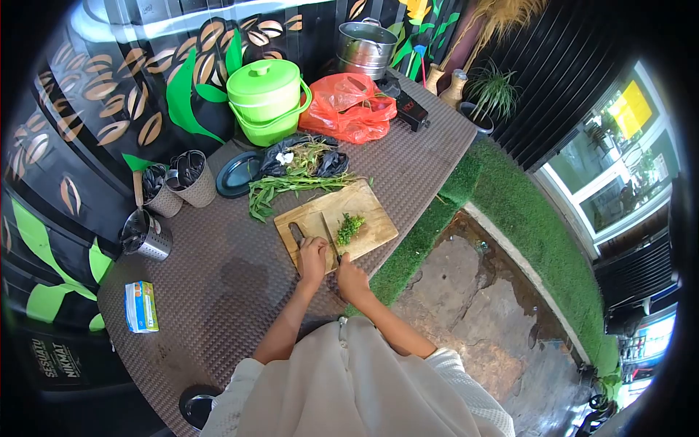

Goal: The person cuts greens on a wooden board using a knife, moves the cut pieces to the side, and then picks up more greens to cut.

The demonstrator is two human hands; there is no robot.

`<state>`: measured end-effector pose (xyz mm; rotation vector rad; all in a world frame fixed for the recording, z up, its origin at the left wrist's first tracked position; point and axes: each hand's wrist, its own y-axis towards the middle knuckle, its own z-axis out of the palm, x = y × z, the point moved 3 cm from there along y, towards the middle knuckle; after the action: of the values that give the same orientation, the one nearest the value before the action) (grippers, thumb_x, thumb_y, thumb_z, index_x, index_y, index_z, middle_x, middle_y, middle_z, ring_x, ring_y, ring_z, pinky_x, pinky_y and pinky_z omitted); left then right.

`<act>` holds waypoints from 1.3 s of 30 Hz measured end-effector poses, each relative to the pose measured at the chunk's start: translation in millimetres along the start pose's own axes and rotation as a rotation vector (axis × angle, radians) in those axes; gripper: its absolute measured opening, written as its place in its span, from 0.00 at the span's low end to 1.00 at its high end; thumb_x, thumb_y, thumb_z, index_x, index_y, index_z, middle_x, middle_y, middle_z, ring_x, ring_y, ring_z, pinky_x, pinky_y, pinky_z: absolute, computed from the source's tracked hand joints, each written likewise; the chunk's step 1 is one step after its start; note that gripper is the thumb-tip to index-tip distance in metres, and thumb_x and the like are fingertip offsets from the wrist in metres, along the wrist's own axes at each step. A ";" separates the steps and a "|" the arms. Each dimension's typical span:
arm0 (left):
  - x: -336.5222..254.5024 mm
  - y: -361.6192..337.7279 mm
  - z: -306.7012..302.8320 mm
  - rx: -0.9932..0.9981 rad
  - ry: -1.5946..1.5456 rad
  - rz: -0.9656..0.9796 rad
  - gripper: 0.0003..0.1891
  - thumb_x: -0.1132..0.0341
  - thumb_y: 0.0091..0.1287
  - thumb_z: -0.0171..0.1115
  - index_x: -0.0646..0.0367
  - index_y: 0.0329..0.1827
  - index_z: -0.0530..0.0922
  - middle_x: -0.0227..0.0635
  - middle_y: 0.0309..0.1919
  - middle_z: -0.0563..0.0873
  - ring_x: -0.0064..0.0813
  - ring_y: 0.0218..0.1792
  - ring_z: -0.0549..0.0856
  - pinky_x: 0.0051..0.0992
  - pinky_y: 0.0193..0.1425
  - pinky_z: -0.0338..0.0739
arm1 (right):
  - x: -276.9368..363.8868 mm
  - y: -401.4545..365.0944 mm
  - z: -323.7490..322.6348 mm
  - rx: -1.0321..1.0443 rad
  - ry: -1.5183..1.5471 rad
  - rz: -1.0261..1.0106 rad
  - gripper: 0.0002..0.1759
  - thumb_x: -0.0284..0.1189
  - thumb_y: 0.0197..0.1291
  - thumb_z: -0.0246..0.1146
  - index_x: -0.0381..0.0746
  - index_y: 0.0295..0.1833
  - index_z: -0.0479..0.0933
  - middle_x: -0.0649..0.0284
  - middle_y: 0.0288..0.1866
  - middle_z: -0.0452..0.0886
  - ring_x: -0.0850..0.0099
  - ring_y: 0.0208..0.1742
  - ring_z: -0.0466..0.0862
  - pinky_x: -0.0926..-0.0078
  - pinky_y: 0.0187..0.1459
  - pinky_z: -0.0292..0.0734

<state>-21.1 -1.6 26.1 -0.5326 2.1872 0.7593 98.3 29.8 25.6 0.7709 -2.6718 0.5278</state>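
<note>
My right hand (352,280) grips the dark handle of a knife (329,227) at the near edge of a wooden cutting board (375,205). The blade points away from me across the board. To the right of the blade lies a small heap of chopped green leaves (350,229). My left hand (313,258) is on the board left of the knife, near the handle slot, its fingers bent and close together. Whatever may be under those fingers is hidden. Beyond the board lies a bunch of long green stems with leaves (291,186).
Behind the stems are a black plastic bag (333,163) with plant scraps, a dark oval tray (239,175), a lime-green lidded bucket (266,102) and a red plastic bag (346,109). Cutlery holders (191,178) and a blue-white packet (141,307) stand left. The table edge (429,197) runs along my right.
</note>
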 end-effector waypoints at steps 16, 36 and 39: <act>-4.7 -6.1 10.4 -0.001 0.039 0.057 0.03 0.78 0.62 0.55 0.64 0.36 0.77 0.42 0.34 0.76 0.45 0.42 0.74 0.40 0.48 0.69 | -4.6 35.1 -7.7 0.011 0.026 -0.080 0.18 0.31 0.63 0.50 0.30 0.53 0.60 0.39 0.35 0.82 0.44 0.38 0.84 0.49 0.39 0.79; -0.6 -8.3 10.2 -0.034 0.034 0.059 0.04 0.77 0.62 0.55 0.65 0.35 0.78 0.42 0.34 0.78 0.44 0.42 0.76 0.38 0.48 0.71 | 0.3 15.8 -11.2 0.006 -0.015 -0.097 0.16 0.27 0.61 0.51 0.31 0.51 0.60 0.40 0.33 0.82 0.45 0.37 0.84 0.52 0.39 0.80; 0.0 -6.8 10.9 -0.034 0.058 0.052 0.04 0.77 0.63 0.55 0.66 0.35 0.79 0.43 0.34 0.78 0.45 0.42 0.76 0.38 0.48 0.71 | 6.6 10.7 3.8 -0.025 -0.014 -0.030 0.17 0.28 0.61 0.51 0.30 0.52 0.60 0.40 0.33 0.82 0.45 0.37 0.84 0.53 0.38 0.80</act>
<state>-11.6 0.5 17.7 -0.5224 2.2530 0.8192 86.3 33.6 22.1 0.8097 -2.6702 0.4820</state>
